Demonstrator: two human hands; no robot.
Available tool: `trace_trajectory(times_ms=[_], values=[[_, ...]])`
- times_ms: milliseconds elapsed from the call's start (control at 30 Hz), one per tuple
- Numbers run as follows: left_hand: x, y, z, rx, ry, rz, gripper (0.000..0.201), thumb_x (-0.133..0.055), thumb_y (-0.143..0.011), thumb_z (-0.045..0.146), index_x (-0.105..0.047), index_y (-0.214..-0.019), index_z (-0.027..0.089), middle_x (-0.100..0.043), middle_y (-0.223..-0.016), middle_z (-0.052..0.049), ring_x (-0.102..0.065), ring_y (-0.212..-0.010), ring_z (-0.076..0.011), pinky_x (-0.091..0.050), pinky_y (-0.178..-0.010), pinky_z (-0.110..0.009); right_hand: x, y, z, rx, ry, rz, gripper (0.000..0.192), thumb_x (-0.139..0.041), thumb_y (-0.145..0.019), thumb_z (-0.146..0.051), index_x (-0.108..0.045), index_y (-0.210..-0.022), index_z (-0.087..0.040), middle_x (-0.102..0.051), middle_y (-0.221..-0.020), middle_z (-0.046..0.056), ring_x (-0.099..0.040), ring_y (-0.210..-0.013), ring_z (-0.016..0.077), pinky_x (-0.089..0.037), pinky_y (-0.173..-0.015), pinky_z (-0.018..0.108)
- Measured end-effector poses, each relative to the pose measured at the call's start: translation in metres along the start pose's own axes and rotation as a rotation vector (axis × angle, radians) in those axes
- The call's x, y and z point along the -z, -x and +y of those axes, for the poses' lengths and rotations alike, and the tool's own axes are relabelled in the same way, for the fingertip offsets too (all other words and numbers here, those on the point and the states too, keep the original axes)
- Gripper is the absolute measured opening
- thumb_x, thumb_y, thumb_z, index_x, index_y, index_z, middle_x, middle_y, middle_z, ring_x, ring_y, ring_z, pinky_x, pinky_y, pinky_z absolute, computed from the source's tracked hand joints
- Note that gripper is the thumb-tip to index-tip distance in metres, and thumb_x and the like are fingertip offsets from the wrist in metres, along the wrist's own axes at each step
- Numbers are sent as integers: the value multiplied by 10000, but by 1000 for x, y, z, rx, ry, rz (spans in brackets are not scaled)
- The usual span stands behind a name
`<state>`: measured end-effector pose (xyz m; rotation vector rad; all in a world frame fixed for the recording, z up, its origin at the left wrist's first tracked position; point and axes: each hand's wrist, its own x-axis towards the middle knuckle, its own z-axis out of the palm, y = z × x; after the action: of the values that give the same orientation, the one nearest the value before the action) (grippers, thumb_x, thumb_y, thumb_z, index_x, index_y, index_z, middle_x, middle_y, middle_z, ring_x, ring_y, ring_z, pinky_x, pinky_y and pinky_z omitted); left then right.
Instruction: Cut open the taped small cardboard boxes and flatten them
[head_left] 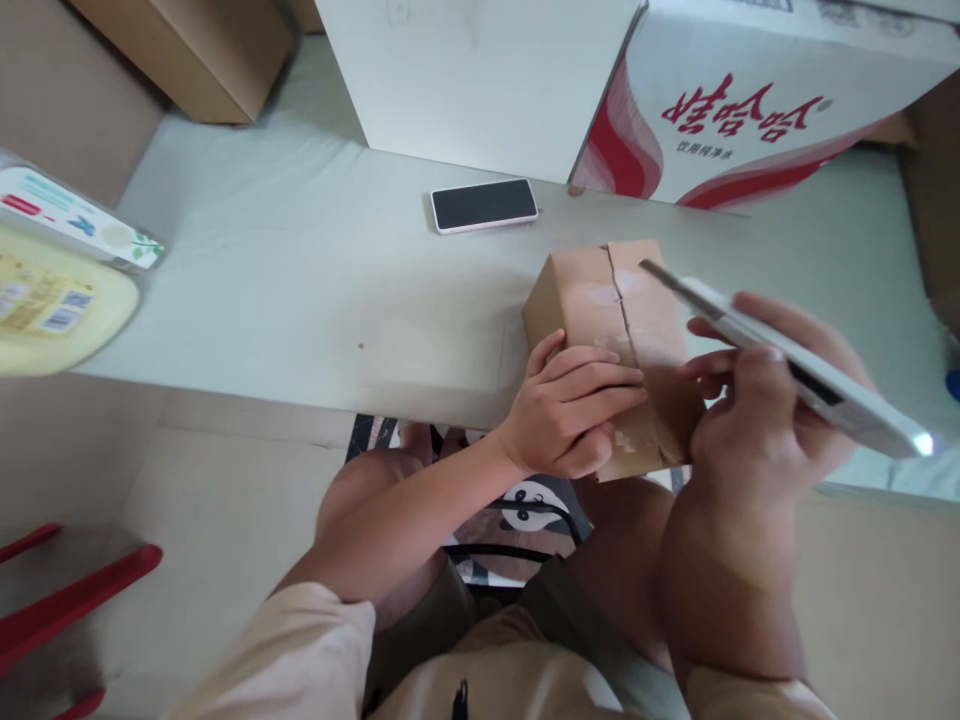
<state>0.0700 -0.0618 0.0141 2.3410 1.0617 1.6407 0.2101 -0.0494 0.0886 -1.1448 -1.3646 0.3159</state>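
A small brown cardboard box sits at the table's front edge, a seam running along its top between two flaps. My left hand lies over the near left part of the box, fingers stretched across its top and touching it. Above the box's right side, my right hand is closed around a white box cutter. The cutter's blade is out, its tip pointing at the far part of the box top near the seam. I cannot tell whether the tip touches the cardboard.
A phone lies face up beyond the box. Behind stand a white carton and a white and red carton. At the left are a pale yellow bottle and a brown box. Red legs show on the floor.
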Motion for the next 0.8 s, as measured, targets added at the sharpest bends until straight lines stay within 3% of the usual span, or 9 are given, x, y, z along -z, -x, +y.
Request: trace_trajectory(times_ms=[67, 233, 300, 800], values=[[0, 0, 0, -2, -5, -5, 422, -371, -919, 317, -753, -1090, 262, -793, -1081, -3, -656, -1128, -206, -156, -1292, -399, 1, -1, 0, 51, -23, 3, 260, -613, -896, -308, -780, -1091, -269, -755, -828, 13, -713, -616, 178, -477, -472, 297], [0, 1, 0, -2, 13, 0, 416, -375, -922, 316, -742, -1108, 259, -789, -1101, 0, -644, -1153, -206, -166, -1291, -404, 6, -6, -4, -10, 158, -249, 235, -624, -928, -302, -726, -1128, -232, -765, -880, 19, -712, -609, 149, -511, -550, 291], [0, 2, 0, 3, 8, -14, 412, -379, -924, 323, -738, -1116, 262, -787, -1116, 3, -637, -1167, -206, -164, -1292, -404, 7, -8, -6, -19, 183, -295, 212, -625, -929, -290, -716, -1106, -218, -752, -839, 12, -724, -634, 150, -508, -551, 273], [2, -1, 1, 2, 19, -7, 430, -348, -941, 316, -737, -1112, 249, -780, -1099, -20, -640, -1145, -207, -193, -1281, -425, 6, -6, -7, -25, 231, -286, 192, -604, -938, -305, -716, -1068, -221, -774, -854, 12, -694, -617, 132, -535, -590, 267]])
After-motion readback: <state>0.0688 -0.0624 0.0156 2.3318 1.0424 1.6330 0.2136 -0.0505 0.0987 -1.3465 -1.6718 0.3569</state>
